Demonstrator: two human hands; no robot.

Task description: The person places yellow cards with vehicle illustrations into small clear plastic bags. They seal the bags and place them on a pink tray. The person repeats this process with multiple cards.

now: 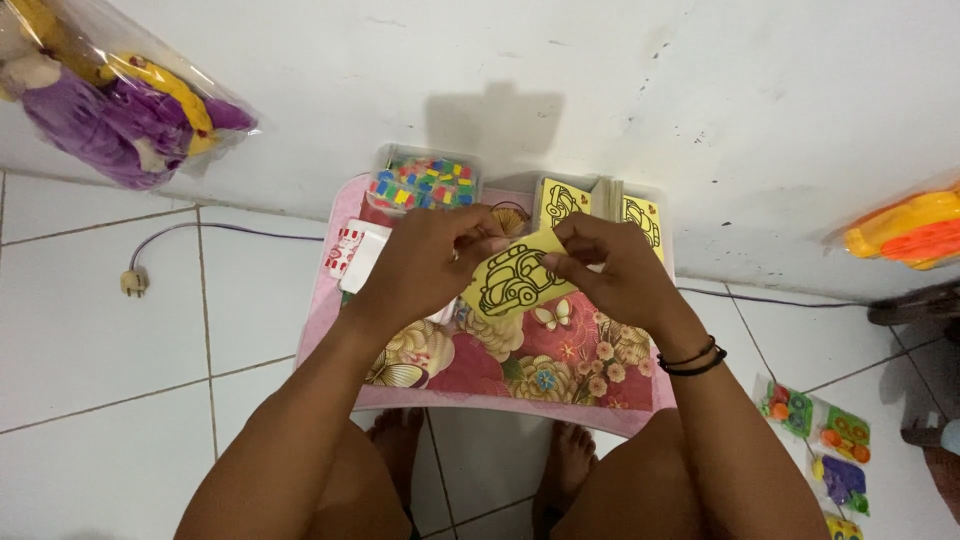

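Both my hands hold one yellow card (516,277) printed with a black outline of a car, lifted a little above a small pink table (318,318) with a flowered top. My left hand (430,262) pinches the card's upper left edge. My right hand (612,268), with black bands on its wrist, grips the card's right side, fingers curled at its upper edge.
A clear box of coloured pieces (424,183) stands at the table's back left, a stack of more yellow cards (640,216) at the back right, a white box (358,257) at the left. Bagged plush toy (110,110), plug with cable (134,284), toy pack (826,445) lie around.
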